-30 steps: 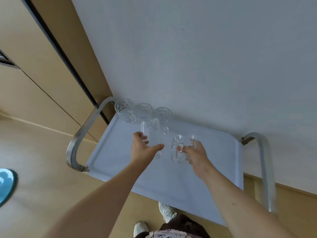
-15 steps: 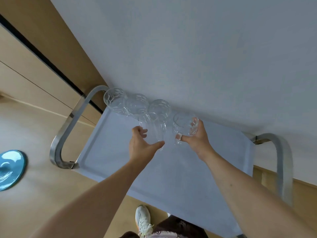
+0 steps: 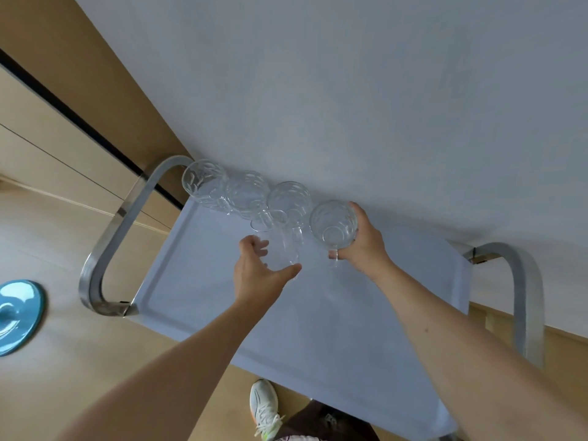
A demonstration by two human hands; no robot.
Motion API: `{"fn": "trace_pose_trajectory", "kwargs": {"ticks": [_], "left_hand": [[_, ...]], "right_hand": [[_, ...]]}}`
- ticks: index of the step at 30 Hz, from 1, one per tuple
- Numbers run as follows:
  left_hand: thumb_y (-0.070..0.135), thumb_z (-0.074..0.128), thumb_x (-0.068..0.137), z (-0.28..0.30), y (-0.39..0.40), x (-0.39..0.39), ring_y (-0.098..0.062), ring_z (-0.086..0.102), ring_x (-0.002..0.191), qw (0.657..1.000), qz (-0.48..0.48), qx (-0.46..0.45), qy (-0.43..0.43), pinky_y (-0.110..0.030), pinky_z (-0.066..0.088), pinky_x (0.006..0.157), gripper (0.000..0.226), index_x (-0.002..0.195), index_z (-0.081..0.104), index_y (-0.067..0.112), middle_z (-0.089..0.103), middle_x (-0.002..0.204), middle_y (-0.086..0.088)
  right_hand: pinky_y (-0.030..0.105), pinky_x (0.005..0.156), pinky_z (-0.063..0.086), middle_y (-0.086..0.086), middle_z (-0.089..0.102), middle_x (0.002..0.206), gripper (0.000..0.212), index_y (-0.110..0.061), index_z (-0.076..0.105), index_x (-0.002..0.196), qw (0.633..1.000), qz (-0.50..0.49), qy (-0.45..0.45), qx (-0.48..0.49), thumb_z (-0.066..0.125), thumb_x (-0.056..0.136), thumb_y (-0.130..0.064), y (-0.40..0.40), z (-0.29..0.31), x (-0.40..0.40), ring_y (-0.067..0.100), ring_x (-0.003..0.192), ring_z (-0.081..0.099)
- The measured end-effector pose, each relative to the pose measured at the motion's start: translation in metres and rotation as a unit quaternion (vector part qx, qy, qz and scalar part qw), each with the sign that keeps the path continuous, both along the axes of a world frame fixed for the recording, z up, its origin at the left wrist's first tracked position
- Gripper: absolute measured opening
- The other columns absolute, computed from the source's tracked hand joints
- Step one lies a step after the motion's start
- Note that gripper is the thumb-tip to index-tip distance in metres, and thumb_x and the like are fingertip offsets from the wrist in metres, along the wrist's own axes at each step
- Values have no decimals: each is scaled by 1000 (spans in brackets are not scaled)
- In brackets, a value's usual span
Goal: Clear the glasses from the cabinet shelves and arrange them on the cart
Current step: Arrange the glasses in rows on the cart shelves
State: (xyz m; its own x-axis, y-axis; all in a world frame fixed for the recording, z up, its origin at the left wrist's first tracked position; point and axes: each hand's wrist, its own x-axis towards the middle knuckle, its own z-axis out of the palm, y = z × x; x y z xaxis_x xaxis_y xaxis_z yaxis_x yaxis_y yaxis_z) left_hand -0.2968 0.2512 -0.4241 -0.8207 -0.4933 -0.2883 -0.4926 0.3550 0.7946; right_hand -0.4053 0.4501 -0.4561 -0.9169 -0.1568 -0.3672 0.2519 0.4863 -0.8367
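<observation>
Three glasses (image 3: 245, 192) along grey cart (image 3: 197, 281) by wall, left hand (image 3: 257, 275) gripping tumbler (image 3: 283, 246), right hand (image 3: 362, 246) gripping patterned glass (image 3: 332, 222).

Three clear patterned glasses (image 3: 248, 195) stand in a row along the far edge of the pale blue cart (image 3: 318, 329), just above the middle of the picture. A fourth patterned glass (image 3: 332, 226) sits at the right end of the row, held by the right hand (image 3: 362, 246). A plain tall glass (image 3: 281, 246) is in the left hand (image 3: 257, 275), maybe just touching the cart.
</observation>
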Motion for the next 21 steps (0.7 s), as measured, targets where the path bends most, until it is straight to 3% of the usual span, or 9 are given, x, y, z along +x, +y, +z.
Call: {"fn": "trace_pose_trajectory", "kwargs": {"ticks": [4, 7, 8, 10, 12, 15, 21], "left_hand": [[38, 95, 57, 1, 2, -2, -6, 57, 105, 1000, -2, 8, 0, -31, 52, 87, 85, 120, 39, 30, 55, 119, 18], [39, 95, 56, 3, 3, -4, -1, 56, 102, 1000, 1, 13, 4, -34, 53, 88, 85, 120, 39, 30, 55, 119, 18], [39, 94, 56, 4, 3, -4, 1, 56, 101, 1000, 3, 15, 5, -34, 53, 88, 85, 120, 39, 30, 55, 119, 18], [38, 94, 56, 4, 2, -4, 1, 56, 101, 1000, 7, 16, 6, -34, 53, 88, 85, 120, 40, 29, 56, 119, 18], [36, 94, 57, 3, -1, -2, -2, 57, 103, 1000, 10, 15, 6, -34, 52, 89, 84, 120, 40, 28, 56, 119, 17], [36, 95, 57, 2, -6, 1, -9, 59, 105, 1000, 14, 15, 5, -33, 52, 87, 83, 119, 39, 30, 55, 117, 19], [36, 94, 56, 0, -15, 4, -3, 56, 105, 1000, 21, 22, 8, -32, 51, 87, 83, 117, 38, 33, 55, 118, 19]], "right_hand": [[31, 94, 54, -3, 60, 131, 90, -30, 37, 154, 998, -65, 0, 0, 76, 76, -4, 0, 10, 7, 19, 117, 61], [5, 77, 46, -2, 60, 133, 76, -27, 46, 149, 995, -98, 12, 12, 59, 79, -1, -4, 17, 7, 11, 109, 59], [4, 81, 42, -1, 55, 140, 78, -27, 42, 151, 995, -104, 7, 8, 60, 80, -2, -8, 20, 7, 12, 116, 56], [20, 104, 36, 0, 38, 155, 88, -26, 31, 156, 997, -77, 4, 12, 76, 81, -20, -16, 25, 7, 17, 139, 41], [35, 115, 31, 4, 26, 159, 114, -23, 19, 159, 998, -26, 8, 57, 89, 71, -39, -25, 28, 7, 22, 146, 29], [32, 109, 33, 10, 30, 154, 119, -19, 20, 158, 994, -28, 32, 101, 93, 64, -28, -32, 28, 3, 30, 141, 34], [22, 101, 30, 8, 33, 154, 116, -18, 26, 157, 995, -34, 35, 82, 93, 63, -17, -35, 32, -8, 22, 141, 37]]}}
